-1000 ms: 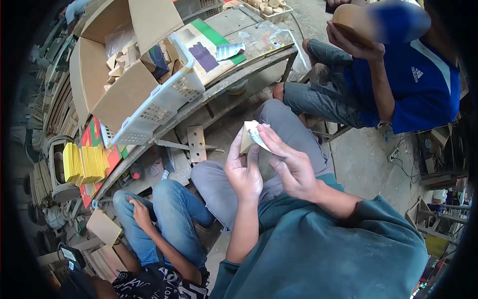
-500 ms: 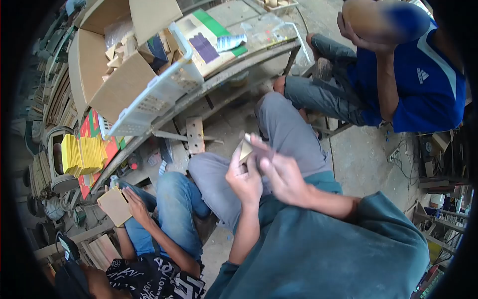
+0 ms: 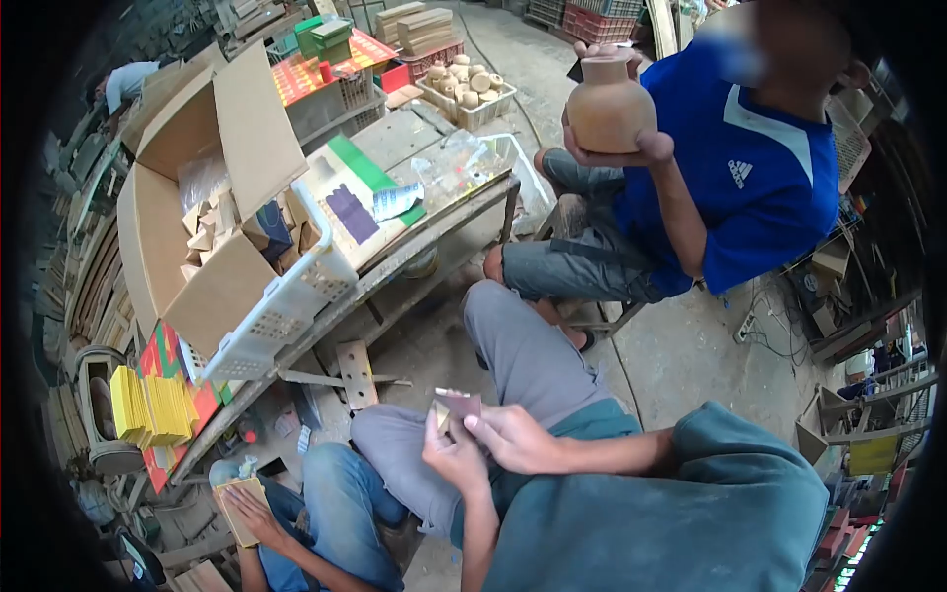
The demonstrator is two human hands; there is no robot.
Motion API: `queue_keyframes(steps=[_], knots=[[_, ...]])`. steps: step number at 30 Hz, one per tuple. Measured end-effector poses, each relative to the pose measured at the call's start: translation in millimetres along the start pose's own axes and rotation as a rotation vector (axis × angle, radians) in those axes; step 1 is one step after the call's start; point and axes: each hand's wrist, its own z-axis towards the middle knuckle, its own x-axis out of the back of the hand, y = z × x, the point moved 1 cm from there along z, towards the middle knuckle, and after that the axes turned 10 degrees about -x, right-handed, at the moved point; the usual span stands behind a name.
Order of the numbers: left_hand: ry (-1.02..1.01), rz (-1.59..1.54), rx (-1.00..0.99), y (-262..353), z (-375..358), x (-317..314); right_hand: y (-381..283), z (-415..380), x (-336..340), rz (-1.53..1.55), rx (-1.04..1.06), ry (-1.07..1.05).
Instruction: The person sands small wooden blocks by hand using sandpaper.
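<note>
Over my lap, my left hand [image 3: 457, 462] is closed around a small pale wooden block [image 3: 443, 415] with a triangular face. My right hand [image 3: 518, 440] pinches a folded piece of dark reddish-brown sandpaper [image 3: 462, 402], which lies against the top of the block. The two hands almost touch, and fingers cover part of the block. A cardboard box [image 3: 219, 308] of similar wooden pieces [image 3: 210, 229] stands in a white plastic basket [image 3: 286, 314] on the bench.
At lower left, a co-worker's hands hold a flat wooden piece [image 3: 240, 511]. At upper right, a person in blue holds a round wooden vase [image 3: 613, 107]. A yellow stack [image 3: 153, 407] sits left of the bench [image 3: 434, 229]. A crate of round wooden pieces [image 3: 483, 111] stands behind.
My view has tilted up, so my hands appear lower. They still hold the block and sandpaper. The person in blue has lowered the vase, and the left co-worker's hand now lies across the flat piece.
</note>
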Motion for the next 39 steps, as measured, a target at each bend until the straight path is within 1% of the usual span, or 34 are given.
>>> queue_keyframes(steps=[2, 4, 5, 6, 8, 9, 10, 12, 14, 15, 16, 18, 19, 20, 22, 24, 25, 26, 27, 29, 30, 31, 32, 34, 36, 38, 39], knots=[[0.011, 0.054, 0.002, -2, -6, 1, 16, 7, 1, -0.046, -0.046, -0.031], [-0.072, 0.121, -0.051, 1, -13, -4, 28, 26, 1, 0.052, -0.278, -0.136], [-0.054, 0.065, 0.003, 6, -9, -4, 26, 21, -2, -0.026, -0.254, -0.098], [-0.005, 0.084, -0.004, 3, -7, 0, 18, 10, -3, -0.023, -0.136, -0.079], [0.009, 0.082, -0.022, 0, -2, 5, 11, -1, -4, 0.002, -0.063, -0.039], [0.006, 0.081, -0.022, 1, -3, 3, 19, 5, -1, 0.012, -0.105, -0.072], [-0.026, 0.066, 0.003, 4, -7, 0, 24, 15, 2, 0.007, -0.211, -0.129], [-0.064, 0.048, 0.026, 7, -11, -3, 42, 37, -1, 0.069, -0.271, -0.130], [-0.037, 0.097, -0.050, 2, -6, 2, 43, 29, -1, 0.198, -0.203, -0.163], [0.045, 0.097, -0.003, -3, -3, 10, 28, 20, -1, 0.296, -0.253, -0.204], [0.051, 0.050, -0.011, -12, 3, 21, 27, 15, 0, 0.300, -0.258, -0.201], [0.122, -0.132, -0.008, -8, 11, 27, 20, 13, 6, 0.633, -0.431, -0.264], [0.158, -0.289, 0.043, -4, 10, 28, 15, 14, 14, 0.763, -0.504, -0.222], [0.155, -0.291, 0.043, -1, 10, 30, 15, 22, 24, 0.762, -0.502, -0.220], [0.111, -0.633, 0.095, 3, 10, 36, 18, 33, 41, 0.952, -0.509, -0.060], [0.088, -0.654, 0.113, -4, 11, 45, 13, 38, 52, 0.997, -0.494, -0.052], [0.030, -0.729, 0.132, -6, 12, 49, 12, 38, 55, 1.037, -0.486, -0.043], [-0.029, -0.805, 0.152, -2, 13, 49, 12, 36, 54, 1.039, -0.485, -0.038], [-0.033, -0.807, 0.154, 1, 13, 46, 13, 35, 50, 1.018, -0.487, -0.060], [0.063, -0.759, 0.127, 7, 16, 40, 19, 34, 42, 0.993, -0.484, -0.080], [0.062, -0.763, 0.126, 7, 17, 39, 28, 32, 35, 0.912, -0.475, -0.093], [0.040, -0.783, 0.177, 6, 17, 39, 36, 30, 29, 0.833, -0.466, -0.106], [0.015, -0.801, 0.229, 5, 18, 40, 37, 27, 24, 0.832, -0.463, -0.104], [-0.018, -0.785, 0.233, -25, 14, 52, 40, 23, 16, 0.584, -0.353, -0.094], [-0.045, -0.767, 0.240, -36, 11, 52, 44, 20, 12, 0.524, -0.340, -0.096], [0.069, -0.813, 0.366, -39, 5, 48, 52, 18, 8, 0.492, -0.319, -0.120], [0.073, -0.816, 0.368, -35, 4, 44, 53, 16, 9, 0.488, -0.322, -0.121]])
